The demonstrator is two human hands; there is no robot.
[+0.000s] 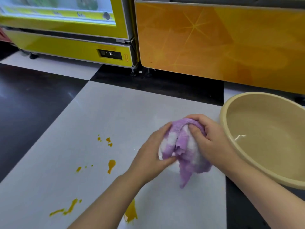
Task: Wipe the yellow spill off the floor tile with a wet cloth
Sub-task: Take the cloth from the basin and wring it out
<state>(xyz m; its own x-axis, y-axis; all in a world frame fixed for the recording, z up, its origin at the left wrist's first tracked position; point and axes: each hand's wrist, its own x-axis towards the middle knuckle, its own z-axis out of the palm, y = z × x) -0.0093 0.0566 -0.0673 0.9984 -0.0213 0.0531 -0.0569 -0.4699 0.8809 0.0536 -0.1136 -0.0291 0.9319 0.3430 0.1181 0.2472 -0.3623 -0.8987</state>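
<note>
A purple and white cloth (184, 146) is bunched up between both hands, held above the white floor tile (102, 116). My left hand (151, 152) grips its left side and my right hand (209, 139) grips its top and right side; a purple tail of the cloth hangs down toward the tile. Yellow spill (111, 164) lies scattered on the tile to the left of the hands: small drops farther away, streaks near the bottom left, and a larger patch (131, 212) partly hidden under my left forearm.
A beige basin (264, 138) with a little water stands on the floor right of the hands. A yellow display fridge (66, 47) and an orange cabinet panel (214, 43) line the far side. Black tiles (33, 100) border the white tile.
</note>
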